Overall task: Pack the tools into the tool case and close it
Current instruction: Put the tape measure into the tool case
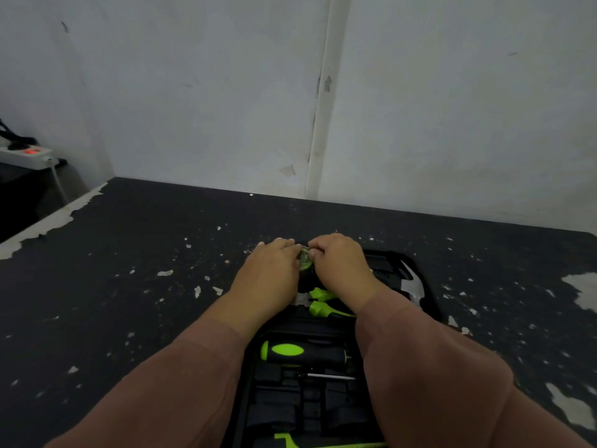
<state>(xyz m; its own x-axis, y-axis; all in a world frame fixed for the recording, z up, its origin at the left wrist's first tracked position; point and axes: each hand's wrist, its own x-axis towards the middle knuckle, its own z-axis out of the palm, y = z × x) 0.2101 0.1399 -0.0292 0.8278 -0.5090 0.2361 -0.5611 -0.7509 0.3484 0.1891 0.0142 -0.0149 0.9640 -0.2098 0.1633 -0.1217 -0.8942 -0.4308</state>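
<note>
tool case (258,376) lies open just before me, green-handled screwdriver (300,352) seated near, hammer (412,286) at far right. further off my left hand (268,273) and right hand (339,263) both pinch a small round tool (305,258) into its slot. i judge packing nearly done, lid unclosed.

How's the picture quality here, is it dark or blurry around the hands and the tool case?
Head view: dim, flat light with no glare; the left hand and right hand look soft, so the small round item between them is unclear; the black tool case blends into the dark table; wide-angle bending shows at the edges.
</note>
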